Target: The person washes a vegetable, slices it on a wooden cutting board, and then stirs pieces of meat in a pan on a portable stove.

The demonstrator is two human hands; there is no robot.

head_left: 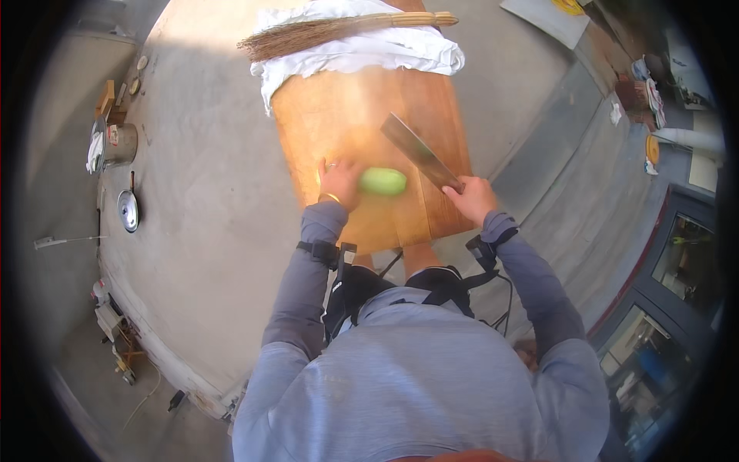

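A light green, thick, rounded vegetable that looks like a squash (382, 182) lies on the wooden board (369, 115) in front of me. My left hand (339, 183) is closed over its left part, which the fingers mostly hide. In my right hand (472, 200) I grip a cleaver (422, 152) by its handle. Its broad, dark blade points up and to the left, apart from the squash and to the right of it. Both forearms have black straps with small devices near the wrists.
Along the board's far end lies a white cloth (431, 50) with a straw broom (331, 35) across it. A lidded pan (128, 210) and a metal pot (122, 144) are on the concrete floor at left. Glazed doors (677, 262) stand at right.
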